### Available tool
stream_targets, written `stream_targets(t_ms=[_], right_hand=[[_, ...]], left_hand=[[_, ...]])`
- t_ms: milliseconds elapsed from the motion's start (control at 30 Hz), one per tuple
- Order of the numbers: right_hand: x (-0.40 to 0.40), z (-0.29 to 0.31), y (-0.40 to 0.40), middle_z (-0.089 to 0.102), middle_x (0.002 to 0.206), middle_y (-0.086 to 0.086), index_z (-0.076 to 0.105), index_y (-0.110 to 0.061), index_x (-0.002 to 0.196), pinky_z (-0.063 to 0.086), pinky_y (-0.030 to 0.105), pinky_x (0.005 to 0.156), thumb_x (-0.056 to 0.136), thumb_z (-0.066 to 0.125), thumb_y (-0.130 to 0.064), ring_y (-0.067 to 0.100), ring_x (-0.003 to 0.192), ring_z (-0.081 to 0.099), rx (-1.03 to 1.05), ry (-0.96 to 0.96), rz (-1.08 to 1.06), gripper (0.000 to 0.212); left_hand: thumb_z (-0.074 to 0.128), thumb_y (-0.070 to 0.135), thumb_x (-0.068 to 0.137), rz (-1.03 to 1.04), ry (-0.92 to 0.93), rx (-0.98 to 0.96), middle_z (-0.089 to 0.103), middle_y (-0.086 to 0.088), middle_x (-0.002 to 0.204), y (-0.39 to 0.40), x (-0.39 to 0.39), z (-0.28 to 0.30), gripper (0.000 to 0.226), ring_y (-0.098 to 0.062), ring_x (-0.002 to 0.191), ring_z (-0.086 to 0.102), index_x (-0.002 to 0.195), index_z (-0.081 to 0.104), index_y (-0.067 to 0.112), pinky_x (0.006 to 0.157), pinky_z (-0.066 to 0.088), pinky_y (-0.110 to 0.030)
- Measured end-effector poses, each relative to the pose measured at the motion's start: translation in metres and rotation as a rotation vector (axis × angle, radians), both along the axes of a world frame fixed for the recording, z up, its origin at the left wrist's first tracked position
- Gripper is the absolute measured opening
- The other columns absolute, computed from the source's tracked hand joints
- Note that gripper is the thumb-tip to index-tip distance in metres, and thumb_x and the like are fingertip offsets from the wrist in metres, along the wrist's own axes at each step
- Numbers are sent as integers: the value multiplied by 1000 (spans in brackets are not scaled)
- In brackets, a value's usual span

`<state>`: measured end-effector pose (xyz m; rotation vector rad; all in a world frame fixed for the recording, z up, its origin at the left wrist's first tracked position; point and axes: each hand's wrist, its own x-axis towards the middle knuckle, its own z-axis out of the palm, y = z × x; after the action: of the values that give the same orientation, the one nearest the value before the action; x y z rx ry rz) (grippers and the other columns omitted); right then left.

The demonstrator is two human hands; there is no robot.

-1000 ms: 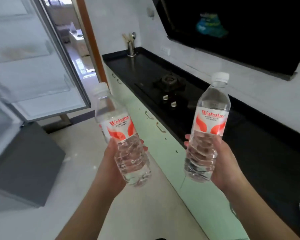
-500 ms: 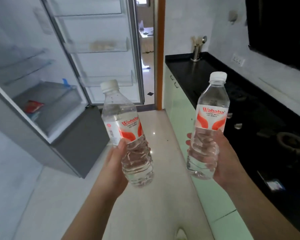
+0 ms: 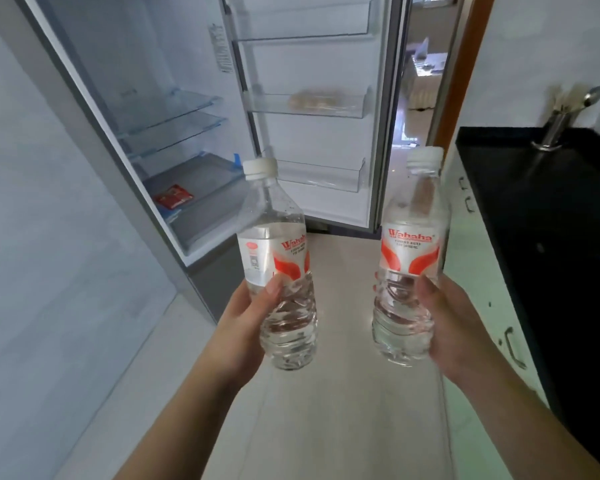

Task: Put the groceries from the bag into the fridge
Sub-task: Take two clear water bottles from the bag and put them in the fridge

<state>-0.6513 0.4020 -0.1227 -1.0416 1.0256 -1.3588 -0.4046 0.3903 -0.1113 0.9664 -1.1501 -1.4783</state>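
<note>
I hold two clear water bottles with white caps and red-and-white labels, both upright in front of me. My left hand (image 3: 243, 323) grips the lower half of the left bottle (image 3: 278, 251). My right hand (image 3: 454, 327) grips the lower half of the right bottle (image 3: 411, 244). Ahead stands the fridge (image 3: 174, 140) with its door (image 3: 312, 133) swung wide open. Its glass shelves are bare except for a red packet (image 3: 173, 200) on the lowest shelf. A pale item (image 3: 312, 99) lies in the middle door bin. The bag is out of view.
A black countertop (image 3: 541, 216) over pale green cabinets (image 3: 471, 258) runs along the right, with a metal utensil holder (image 3: 555, 129) at its far end. A doorway (image 3: 420, 81) opens beyond the fridge door. A white wall is on the left; light floor lies between.
My view has swung left from the stove counter to face the open fridge, which is now closer. Both hands still hold their bottles upright in front of me.
</note>
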Motion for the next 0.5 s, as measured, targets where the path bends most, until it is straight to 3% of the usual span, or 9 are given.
stream_targets(t_ms=[167, 300, 500], right_hand=[[21, -1, -53, 72, 110, 10, 63, -21, 116, 52, 45, 87, 49, 79, -72, 30, 102, 69, 19, -9, 111, 86], [52, 0, -96, 73, 106, 7, 64, -22, 113, 56, 33, 77, 44, 81, -71, 26, 98, 70, 34, -11, 208, 87], [112, 2, -164, 74, 100, 8, 70, -29, 103, 57, 29, 71, 50, 79, -70, 26, 93, 71, 11, -11, 304, 68]], left_hand=[[81, 70, 56, 141, -28, 51, 69, -15, 117, -26, 17, -3, 104, -35, 109, 67, 134, 53, 8, 93, 51, -50], [82, 71, 52, 204, 45, 114, 67, -18, 118, -53, 43, -11, 113, -35, 107, 66, 137, 50, 4, 90, 52, -49], [91, 54, 53, 229, 78, 23, 67, -15, 102, -106, 84, -13, 103, -31, 94, 66, 129, 50, -3, 81, 54, -42]])
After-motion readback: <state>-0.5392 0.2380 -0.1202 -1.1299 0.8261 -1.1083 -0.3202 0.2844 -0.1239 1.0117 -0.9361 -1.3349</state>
